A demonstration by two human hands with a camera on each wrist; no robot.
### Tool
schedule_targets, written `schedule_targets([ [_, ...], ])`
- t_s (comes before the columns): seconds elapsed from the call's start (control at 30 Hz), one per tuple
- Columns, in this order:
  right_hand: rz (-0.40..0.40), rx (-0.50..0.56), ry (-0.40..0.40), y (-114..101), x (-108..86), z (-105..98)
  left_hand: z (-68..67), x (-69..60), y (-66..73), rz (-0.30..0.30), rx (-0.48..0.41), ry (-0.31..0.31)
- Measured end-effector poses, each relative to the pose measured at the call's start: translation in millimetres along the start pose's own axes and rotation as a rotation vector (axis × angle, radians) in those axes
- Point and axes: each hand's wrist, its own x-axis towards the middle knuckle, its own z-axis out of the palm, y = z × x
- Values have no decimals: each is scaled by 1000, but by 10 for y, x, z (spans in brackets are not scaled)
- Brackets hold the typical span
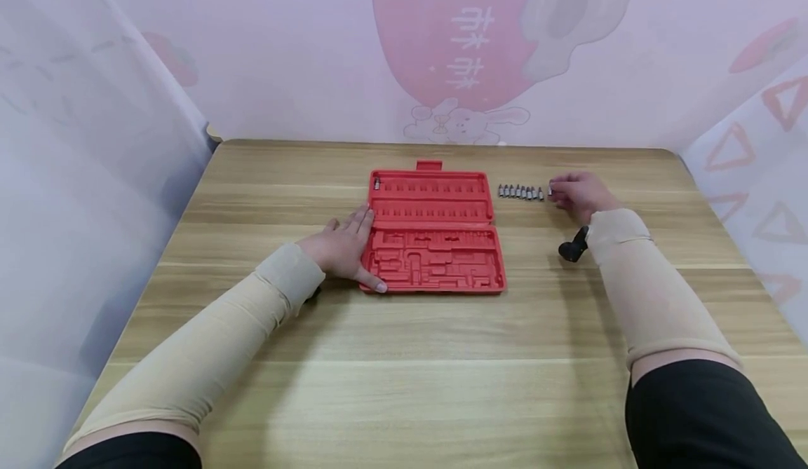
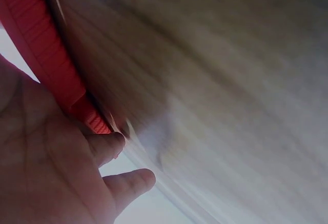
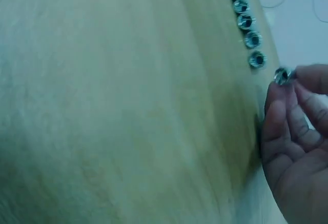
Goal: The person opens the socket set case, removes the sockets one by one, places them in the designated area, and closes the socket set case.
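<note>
An open red plastic socket-set case [image 1: 435, 223] lies on the table, its moulded slots facing up. One small metal socket [image 1: 376, 184] sits in the top left of its far half. My left hand [image 1: 341, 250] rests along the case's left edge, fingers straight and thumb over the near corner. To the right of the case stands a row of several small metal sockets [image 1: 520, 192]. Past the row's right end, my right hand [image 1: 581, 195] pinches a single socket [image 3: 282, 75] between thumb and fingertip. In the right wrist view that socket is close to the row but apart from it.
The wooden table [image 1: 416, 364] reaches back to a printed wall cloth [image 1: 303, 55]. More cloth hangs on the left and right sides. A black wrist camera [image 1: 573, 245] is strapped at my right wrist.
</note>
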Motion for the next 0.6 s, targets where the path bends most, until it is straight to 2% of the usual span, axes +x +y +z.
schedule_targets([
  [0.07,7,-85,26,15,13,7,-1,-4,4,1,2,1],
  [0.27,-46,-371,57,-17,15,49,11,7,-5,3,6,3],
  [0.33,-48,-436,65,-37,13,60,14,9,-8,1,5,3],
  [0.6,-45,-520,71,-1,74,78,17,9,-12,0,-1,3],
])
